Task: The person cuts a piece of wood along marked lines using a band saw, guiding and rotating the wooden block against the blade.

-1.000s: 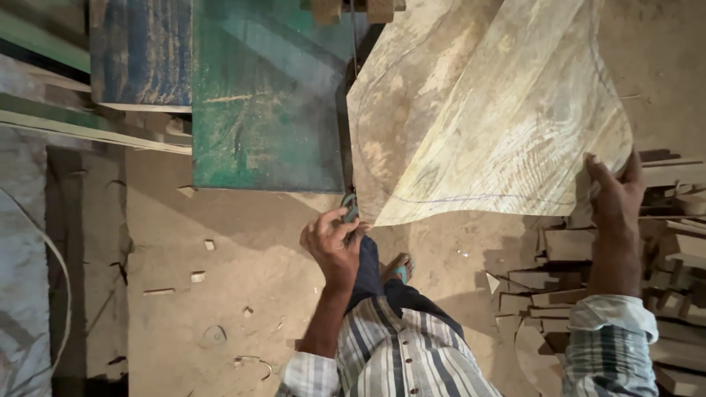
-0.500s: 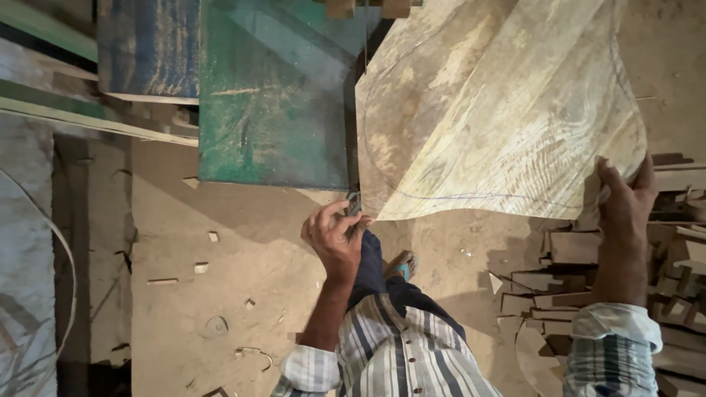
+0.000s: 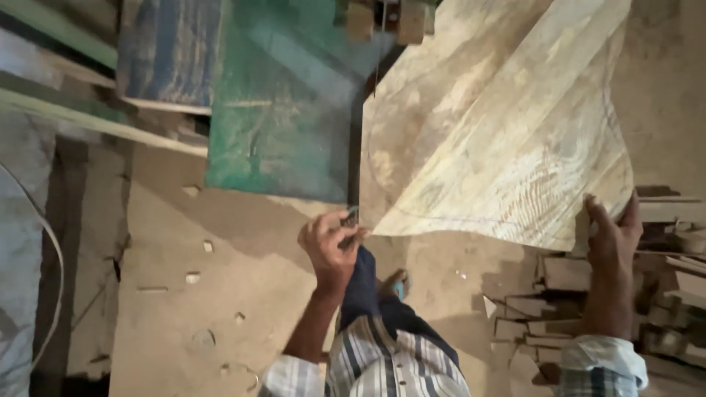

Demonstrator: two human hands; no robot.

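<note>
A large pale wooden board (image 3: 507,132) with curved pencil lines lies on a green machine table (image 3: 287,110), its near edge hanging over the floor. My left hand (image 3: 331,246) grips the board's near left corner, fingers closed around it. At the near right corner, my right hand (image 3: 610,235) holds the board's edge from below, with the fingers curled up over it. A thin saw blade (image 3: 376,66) stands upright at the board's far left edge, under wooden guide blocks (image 3: 382,18).
A pile of wood offcuts (image 3: 588,294) lies on the floor at the right. Small chips (image 3: 193,278) dot the sawdust-covered floor (image 3: 184,294). Long planks (image 3: 88,121) and a blue panel (image 3: 169,51) sit at the left.
The board has swung slightly, its near edge shifting right and down in view. Both hands kept their hold on its corners.
</note>
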